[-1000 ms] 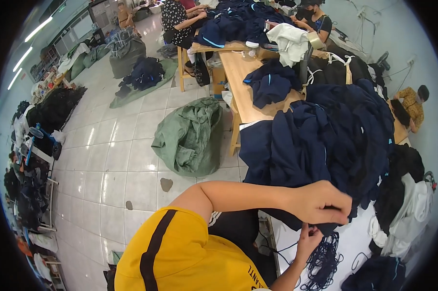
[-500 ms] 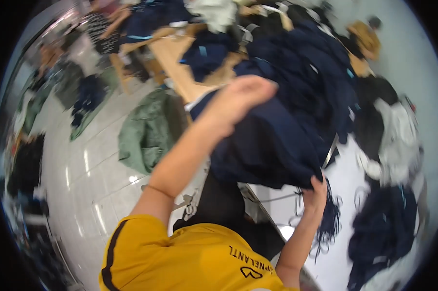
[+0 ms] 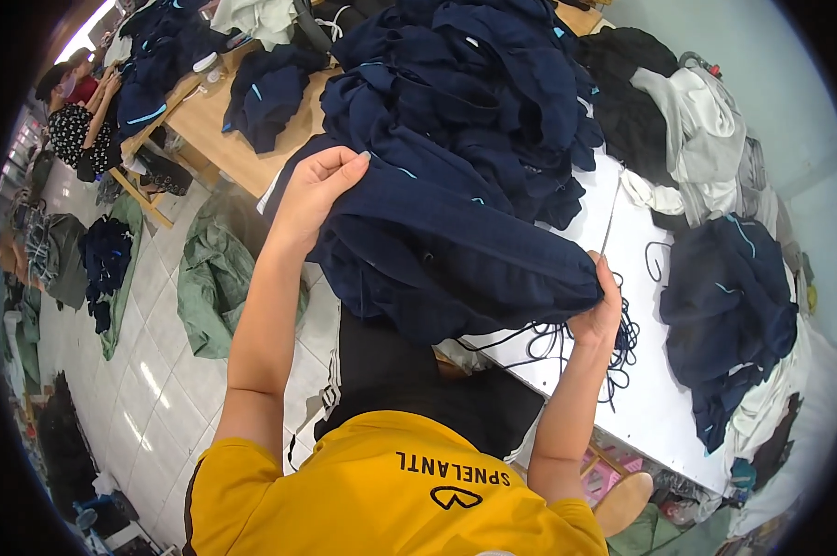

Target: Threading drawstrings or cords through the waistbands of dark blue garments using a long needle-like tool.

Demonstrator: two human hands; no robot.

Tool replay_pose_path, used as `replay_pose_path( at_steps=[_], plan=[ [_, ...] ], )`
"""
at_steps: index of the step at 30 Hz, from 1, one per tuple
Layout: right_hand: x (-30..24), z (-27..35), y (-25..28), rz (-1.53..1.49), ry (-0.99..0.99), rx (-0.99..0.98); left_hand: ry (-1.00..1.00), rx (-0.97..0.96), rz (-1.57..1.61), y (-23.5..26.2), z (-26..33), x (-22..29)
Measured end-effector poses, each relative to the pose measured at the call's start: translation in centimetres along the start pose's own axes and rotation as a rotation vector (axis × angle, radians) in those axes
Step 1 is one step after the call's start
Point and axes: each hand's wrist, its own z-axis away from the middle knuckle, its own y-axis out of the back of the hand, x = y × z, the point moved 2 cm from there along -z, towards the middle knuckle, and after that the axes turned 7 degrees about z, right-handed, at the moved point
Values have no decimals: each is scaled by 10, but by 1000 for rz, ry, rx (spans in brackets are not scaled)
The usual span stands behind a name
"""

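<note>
A navy blue garment (image 3: 437, 250) is stretched between my two hands, its upper edge drawn into a folded band. My left hand (image 3: 318, 195) pinches it at the left end, thumb and fingertips pressed together. The other end sits in the closed grip of my right hand (image 3: 601, 301), thumb on top. Which part of the garment this is I cannot tell. Its lower folds hang over the near table edge toward my lap. Just beyond it lies a large heap of navy garments (image 3: 474, 102), some showing light blue strips.
Dark cords (image 3: 622, 347) lie tangled on the white tabletop (image 3: 659, 398) near my right hand. More navy cloth (image 3: 729, 306) and grey-white cloth (image 3: 706, 130) are piled at the right. A green sack (image 3: 216, 278) stands on the tiled floor. Another person (image 3: 80, 134) is at the far left.
My left hand has moved left and lower from above the garment and now pinches its edge. The cloth between my hands is tauter. My view has shifted.
</note>
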Motion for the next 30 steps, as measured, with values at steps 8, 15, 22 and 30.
replay_pose_path(
  at_steps=[8,15,22,30],
  plan=[
    [10,3,-28,-62,110,-112,421,296,683,-11,3,-22],
    [21,-1,-34,-7,43,-72,227,-30,1253,-4,-5,-43],
    [31,-5,-39,18,64,-109,136,-318,1477,-9,1,-43],
    [61,-3,-36,824,296,117,84,-31,1336,15,12,-61]
  ],
)
